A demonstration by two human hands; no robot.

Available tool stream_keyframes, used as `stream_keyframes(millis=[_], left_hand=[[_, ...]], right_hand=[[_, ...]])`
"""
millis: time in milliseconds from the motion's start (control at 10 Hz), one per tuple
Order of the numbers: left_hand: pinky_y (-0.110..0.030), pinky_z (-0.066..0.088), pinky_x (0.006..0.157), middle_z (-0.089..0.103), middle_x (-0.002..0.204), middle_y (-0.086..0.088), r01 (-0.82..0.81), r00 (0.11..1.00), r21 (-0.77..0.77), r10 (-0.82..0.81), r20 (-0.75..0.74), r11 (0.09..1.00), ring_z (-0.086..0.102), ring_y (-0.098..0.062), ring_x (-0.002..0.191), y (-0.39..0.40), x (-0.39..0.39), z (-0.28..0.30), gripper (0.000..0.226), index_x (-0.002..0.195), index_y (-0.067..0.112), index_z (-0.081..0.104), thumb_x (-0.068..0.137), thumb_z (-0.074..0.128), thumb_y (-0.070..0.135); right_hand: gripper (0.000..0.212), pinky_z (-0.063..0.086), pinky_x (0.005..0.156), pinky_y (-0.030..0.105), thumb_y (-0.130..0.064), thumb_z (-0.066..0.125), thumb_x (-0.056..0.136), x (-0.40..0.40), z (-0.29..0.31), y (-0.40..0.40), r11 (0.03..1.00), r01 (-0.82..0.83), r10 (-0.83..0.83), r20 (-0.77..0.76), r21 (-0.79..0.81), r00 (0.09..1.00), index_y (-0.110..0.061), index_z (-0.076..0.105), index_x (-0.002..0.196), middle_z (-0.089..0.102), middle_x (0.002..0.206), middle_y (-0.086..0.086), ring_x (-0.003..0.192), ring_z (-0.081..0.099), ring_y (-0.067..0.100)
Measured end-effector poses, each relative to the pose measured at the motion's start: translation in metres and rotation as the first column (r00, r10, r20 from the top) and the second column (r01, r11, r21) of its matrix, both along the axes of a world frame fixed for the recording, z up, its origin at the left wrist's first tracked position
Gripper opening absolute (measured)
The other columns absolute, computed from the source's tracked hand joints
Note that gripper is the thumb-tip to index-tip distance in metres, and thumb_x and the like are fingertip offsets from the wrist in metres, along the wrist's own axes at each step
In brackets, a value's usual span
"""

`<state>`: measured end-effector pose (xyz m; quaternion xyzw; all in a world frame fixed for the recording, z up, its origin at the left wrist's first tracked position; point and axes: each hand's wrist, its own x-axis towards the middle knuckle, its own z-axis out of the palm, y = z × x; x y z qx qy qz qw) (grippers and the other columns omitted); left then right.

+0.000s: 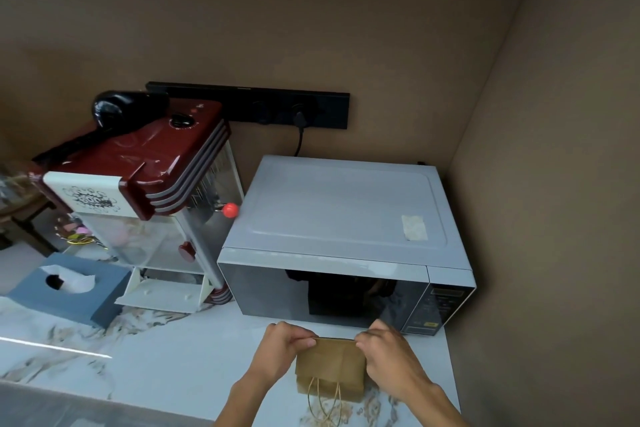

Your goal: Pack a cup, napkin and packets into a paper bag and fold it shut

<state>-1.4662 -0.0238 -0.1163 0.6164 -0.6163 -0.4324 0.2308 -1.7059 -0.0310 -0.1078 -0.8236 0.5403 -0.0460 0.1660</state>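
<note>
Here the bag (330,369) stands near the bench's (156,357) front right corner, its folded top pinched between left hand (282,348) and right hand (389,354), one at each end.

Two bare forearms reach in from the bottom edge, no sleeves, cuffs or gloves showing on either one. The left hand (282,348) and right hand (388,354) wear no rings, and no watch or band circles either wrist. Fingernails are short and unpainted where they show. Nothing else of the person appears directly, only arms from roughly mid-forearm down.
</note>
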Motion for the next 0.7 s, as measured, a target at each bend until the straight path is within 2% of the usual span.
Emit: stream_keyframes(millis=[100, 200, 300, 400, 500, 600, 700], left_hand=[[-0.019, 0.046, 0.071, 0.071, 0.068, 0.013, 0.019, 1.0, 0.003, -0.019, 0.004, 1.0, 0.057, -0.002, 0.068, 0.002, 0.002, 0.003, 0.017, 0.078, 0.019, 0.078, 0.093, 0.07, 0.02], [-0.01, 0.045, 0.07, 0.07, 0.067, 0.027, 0.017, 0.999, -0.001, -0.017, 0.029, 1.0, 0.062, 0.003, 0.071, 0.002, 0.002, 0.006, 0.015, 0.082, 0.019, 0.08, 0.093, 0.07, 0.024], [-0.005, 0.045, 0.072, 0.069, 0.07, 0.038, 0.015, 0.999, -0.009, -0.014, 0.051, 1.0, 0.066, 0.009, 0.079, 0.001, 0.002, 0.009, 0.012, 0.089, 0.02, 0.082, 0.092, 0.071, 0.026], [-0.008, 0.048, 0.079, 0.074, 0.083, 0.03, -0.009, 0.997, -0.024, 0.011, 0.079, 1.0, 0.068, 0.005, 0.086, 0.001, 0.002, 0.013, 0.013, 0.095, 0.024, 0.082, 0.09, 0.073, 0.031], [-0.017, 0.053, 0.086, 0.077, 0.095, 0.021, -0.033, 0.992, -0.076, 0.042, 0.12, 0.997, 0.067, 0.002, 0.09, 0.001, 0.002, 0.016, 0.015, 0.097, 0.027, 0.081, 0.091, 0.071, 0.036], [-0.024, 0.054, 0.085, 0.077, 0.094, 0.018, -0.033, 0.984, -0.192, 0.066, 0.167, 0.981, 0.065, 0.0, 0.089, 0.004, 0.002, 0.017, 0.018, 0.098, 0.028, 0.079, 0.095, 0.065, 0.037], [-0.024, 0.049, 0.08, 0.071, 0.095, 0.015, -0.035, 0.973, -0.449, 0.132, 0.187, 0.893, 0.057, -0.002, 0.093, 0.008, -0.002, 0.018, 0.026, 0.098, 0.028, 0.077, 0.099, 0.056, 0.043]], right_hand=[[0.026, 0.045, 0.085, 0.023, -0.024, 0.045, 0.099, -0.002, 0.007, 0.0, 1.0, -0.011, 0.01, 0.076, 0.005, 0.997, -0.019, 0.07, 0.092, 0.069, 0.094, -0.006, 0.098, 0.05, 0.01], [0.034, 0.043, 0.091, 0.023, -0.037, 0.041, 0.101, 0.0, 0.016, 0.001, 1.0, -0.022, 0.021, 0.123, 0.009, 0.992, -0.023, 0.071, 0.107, 0.07, 0.106, -0.013, 0.103, 0.049, 0.008], [0.033, 0.044, 0.096, 0.025, -0.041, 0.047, 0.097, 0.003, 0.022, 0.001, 1.0, 0.014, -0.016, 0.106, 0.016, 0.994, -0.025, 0.067, 0.118, 0.068, 0.116, -0.014, 0.111, 0.05, 0.006], [0.034, 0.044, 0.093, 0.02, -0.047, 0.051, 0.094, 0.001, 0.028, 0.005, 0.995, 0.104, -0.104, 0.111, 0.006, 0.988, -0.03, 0.064, 0.121, 0.064, 0.116, -0.016, 0.113, 0.052, 0.003], [0.029, 0.043, 0.086, 0.017, -0.047, 0.052, 0.094, -0.003, 0.034, 0.01, 0.988, 0.143, -0.133, 0.145, -0.057, 0.98, -0.032, 0.064, 0.115, 0.059, 0.107, -0.021, 0.107, 0.053, 0.0], [0.023, 0.046, 0.084, 0.018, -0.041, 0.05, 0.096, -0.008, 0.043, 0.014, 0.984, 0.134, -0.106, 0.225, -0.117, 0.969, -0.03, 0.067, 0.107, 0.056, 0.098, -0.022, 0.099, 0.052, -0.003], [0.029, 0.048, 0.089, 0.022, -0.036, 0.047, 0.099, -0.01, 0.05, 0.014, 0.968, 0.063, 0.004, 0.266, -0.243, 0.964, -0.027, 0.067, 0.116, 0.064, 0.109, -0.017, 0.105, 0.054, 0.0]])
